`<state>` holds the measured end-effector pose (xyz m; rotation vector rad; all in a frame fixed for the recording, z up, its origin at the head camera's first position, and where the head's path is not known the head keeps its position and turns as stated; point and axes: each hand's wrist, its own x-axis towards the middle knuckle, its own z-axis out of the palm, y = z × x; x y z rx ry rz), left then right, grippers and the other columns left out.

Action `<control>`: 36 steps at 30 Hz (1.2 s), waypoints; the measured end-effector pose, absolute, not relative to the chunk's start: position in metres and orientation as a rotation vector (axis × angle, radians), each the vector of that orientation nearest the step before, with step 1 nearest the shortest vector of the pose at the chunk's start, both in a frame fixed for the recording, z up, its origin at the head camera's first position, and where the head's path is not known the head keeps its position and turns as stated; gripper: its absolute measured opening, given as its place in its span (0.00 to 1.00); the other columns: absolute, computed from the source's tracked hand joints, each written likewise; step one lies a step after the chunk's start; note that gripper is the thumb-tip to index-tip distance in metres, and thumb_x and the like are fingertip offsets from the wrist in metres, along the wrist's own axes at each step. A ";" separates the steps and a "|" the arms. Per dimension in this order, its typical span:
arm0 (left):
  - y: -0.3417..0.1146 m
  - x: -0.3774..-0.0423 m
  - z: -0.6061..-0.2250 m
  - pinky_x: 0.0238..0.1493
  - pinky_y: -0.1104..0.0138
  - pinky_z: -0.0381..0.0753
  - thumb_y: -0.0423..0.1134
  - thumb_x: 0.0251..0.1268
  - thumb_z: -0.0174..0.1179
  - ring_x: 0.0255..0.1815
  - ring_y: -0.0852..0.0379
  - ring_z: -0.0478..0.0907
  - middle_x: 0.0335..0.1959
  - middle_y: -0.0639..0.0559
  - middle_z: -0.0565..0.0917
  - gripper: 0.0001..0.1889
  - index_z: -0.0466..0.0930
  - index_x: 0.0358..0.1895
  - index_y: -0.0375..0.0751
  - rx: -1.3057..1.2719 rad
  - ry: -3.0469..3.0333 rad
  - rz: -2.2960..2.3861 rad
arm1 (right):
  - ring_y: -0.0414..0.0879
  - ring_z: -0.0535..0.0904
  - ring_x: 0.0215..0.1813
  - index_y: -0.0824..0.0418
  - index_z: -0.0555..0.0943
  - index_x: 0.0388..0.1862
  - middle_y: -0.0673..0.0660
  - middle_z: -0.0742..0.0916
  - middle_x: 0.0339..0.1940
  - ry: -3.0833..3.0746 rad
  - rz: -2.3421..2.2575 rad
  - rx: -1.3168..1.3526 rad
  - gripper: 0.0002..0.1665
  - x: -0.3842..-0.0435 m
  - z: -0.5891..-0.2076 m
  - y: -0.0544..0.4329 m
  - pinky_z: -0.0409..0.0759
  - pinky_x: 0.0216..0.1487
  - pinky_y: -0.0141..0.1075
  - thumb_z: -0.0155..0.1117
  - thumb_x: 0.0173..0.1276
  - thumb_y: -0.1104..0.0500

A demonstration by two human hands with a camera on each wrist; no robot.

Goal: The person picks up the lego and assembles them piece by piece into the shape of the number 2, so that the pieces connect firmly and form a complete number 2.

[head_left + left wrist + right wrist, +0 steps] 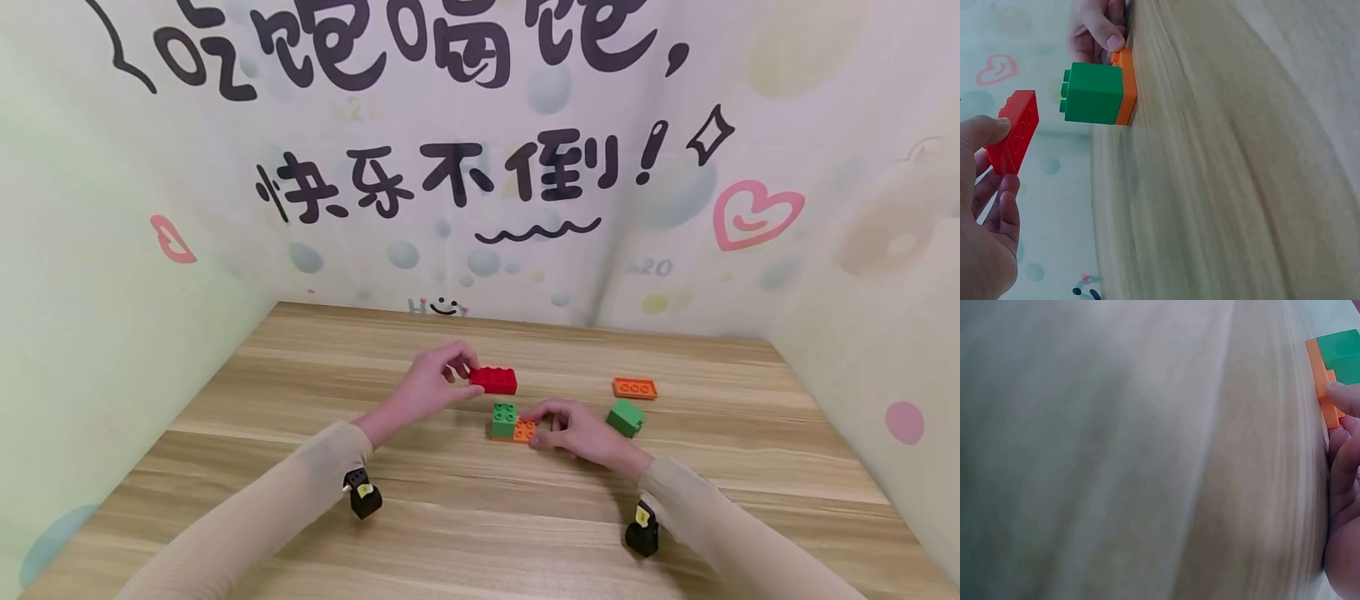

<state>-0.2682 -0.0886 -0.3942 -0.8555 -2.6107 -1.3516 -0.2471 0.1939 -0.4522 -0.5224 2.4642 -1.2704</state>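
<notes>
Head: red studded brick (495, 382)

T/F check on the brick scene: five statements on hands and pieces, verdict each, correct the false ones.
1. The left hand holds the red brick. True.
2. The right hand grips the orange base, only part of which is covered by the stacked green brick. True.
3. The red brick is attached to the stacked green brick. False: it is held apart from it.
4. The loose orange plate lies hollow side up. True.
5. The loose green brick lies nearer the left hand than the right. False: it is nearer the right hand.
</notes>
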 end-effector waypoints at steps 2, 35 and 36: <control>-0.088 -0.268 -0.397 0.43 0.61 0.83 0.36 0.55 0.73 0.43 0.45 0.82 0.39 0.51 0.84 0.14 0.78 0.42 0.45 -0.857 -2.613 -1.358 | 0.39 0.68 0.18 0.43 0.83 0.54 0.51 0.80 0.30 2.463 -1.274 -0.524 0.19 -0.247 -0.452 0.194 0.70 0.19 0.31 0.71 0.64 0.51; -0.073 -0.256 -0.419 0.46 0.62 0.82 0.36 0.57 0.72 0.44 0.51 0.81 0.42 0.50 0.84 0.14 0.79 0.44 0.46 -0.895 -2.629 -1.498 | 0.39 0.68 0.20 0.56 0.81 0.54 0.51 0.78 0.26 2.443 -1.325 -0.529 0.21 -0.246 -0.455 0.192 0.69 0.18 0.30 0.72 0.62 0.54; -0.073 -0.256 -0.420 0.45 0.62 0.82 0.36 0.57 0.72 0.43 0.53 0.80 0.42 0.51 0.84 0.14 0.79 0.44 0.46 -0.899 -2.627 -1.494 | 0.39 0.68 0.20 0.55 0.82 0.53 0.51 0.78 0.25 2.443 -1.324 -0.525 0.21 -0.247 -0.455 0.192 0.69 0.18 0.30 0.72 0.62 0.54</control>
